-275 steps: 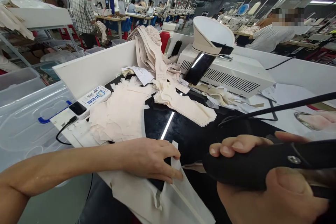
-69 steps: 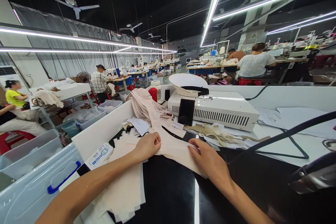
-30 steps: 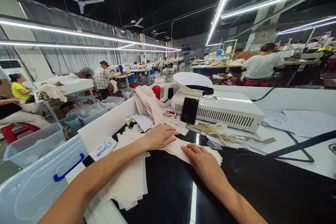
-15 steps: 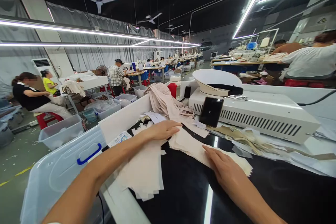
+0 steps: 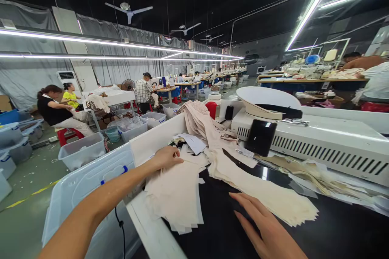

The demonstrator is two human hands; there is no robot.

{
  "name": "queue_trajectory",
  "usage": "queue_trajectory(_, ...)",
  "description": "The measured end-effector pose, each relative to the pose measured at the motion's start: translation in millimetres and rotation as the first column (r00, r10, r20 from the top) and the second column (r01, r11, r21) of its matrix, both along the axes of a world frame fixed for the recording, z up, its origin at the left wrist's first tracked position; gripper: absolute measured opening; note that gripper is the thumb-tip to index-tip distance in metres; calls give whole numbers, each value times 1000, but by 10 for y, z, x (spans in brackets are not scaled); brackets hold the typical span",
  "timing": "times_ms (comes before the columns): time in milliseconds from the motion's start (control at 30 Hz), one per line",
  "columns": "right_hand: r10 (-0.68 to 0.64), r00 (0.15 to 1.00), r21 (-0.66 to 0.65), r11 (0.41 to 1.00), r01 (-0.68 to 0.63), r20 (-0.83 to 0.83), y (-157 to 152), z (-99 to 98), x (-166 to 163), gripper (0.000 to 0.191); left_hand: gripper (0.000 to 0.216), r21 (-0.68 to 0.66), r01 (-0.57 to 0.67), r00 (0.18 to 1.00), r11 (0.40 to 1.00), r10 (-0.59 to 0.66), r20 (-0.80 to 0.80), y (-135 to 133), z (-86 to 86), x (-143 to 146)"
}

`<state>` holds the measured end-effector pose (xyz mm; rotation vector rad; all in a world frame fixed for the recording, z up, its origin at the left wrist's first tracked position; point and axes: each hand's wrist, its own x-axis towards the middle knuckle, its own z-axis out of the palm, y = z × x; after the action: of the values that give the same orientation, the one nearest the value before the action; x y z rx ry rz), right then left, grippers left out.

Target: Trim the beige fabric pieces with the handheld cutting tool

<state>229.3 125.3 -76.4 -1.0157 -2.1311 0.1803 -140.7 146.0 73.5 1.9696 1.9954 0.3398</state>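
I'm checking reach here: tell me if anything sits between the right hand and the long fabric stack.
Nothing visible does. The right hand lies flat on the bare black table, just short of the long fabric stack. The left hand rests on the other stack, off to the side.

Bare black tabletop at lower centre.
Fabric stacks flank it; a white machine blocks the upper right.

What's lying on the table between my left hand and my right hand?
In the head view, between the left hand and right hand lie a stack of cream fabric pieces and bare black tabletop.
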Motion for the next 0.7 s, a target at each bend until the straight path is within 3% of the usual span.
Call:
queue_trajectory(200,60,998,-14,998,-60,15,-274,61,-64,43,39,107,-36,993,994,24,115,10,-48,123)
queue_trajectory(300,130,991,-81,988,-128,13,-329,101,-12,43,39,138,-47,975,989,16,221,-4,-9,159)
queue_trajectory(433,148,982,-239,955,-173,-121,-436,154,-61,42,40,151,-46,907,987,-23,421,-56,102,241)
queue_trajectory(533,62,950,-400,897,-188,-307,-502,223,-187,49,37,122,-18,816,992,-57,575,-153,187,344)
queue_trajectory(633,-117,865,-539,820,-193,-488,-512,320,-287,73,18,65,47,713,997,-79,697,-294,240,491)
queue_trajectory(700,-158,839,-614,752,-239,-520,-527,413,-316,85,12,26,103,647,994,-87,758,-395,253,614)
